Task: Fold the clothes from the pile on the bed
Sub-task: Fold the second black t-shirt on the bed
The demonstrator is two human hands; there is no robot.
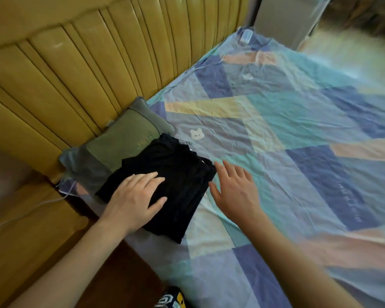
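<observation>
A padded yellow headboard (80,70) fills the upper left of the frame, a green and grey pillow (118,141) leans at its foot, a white cable (27,210) (thin) trails at lower left, and a grey cabinet (285,18) stands top right.

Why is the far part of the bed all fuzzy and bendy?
Head view: the sheet smears with blur toward the right edge; the wide lens bends the headboard; the black garment under the left hand looks sharper; the right hand is slightly soft.
</observation>
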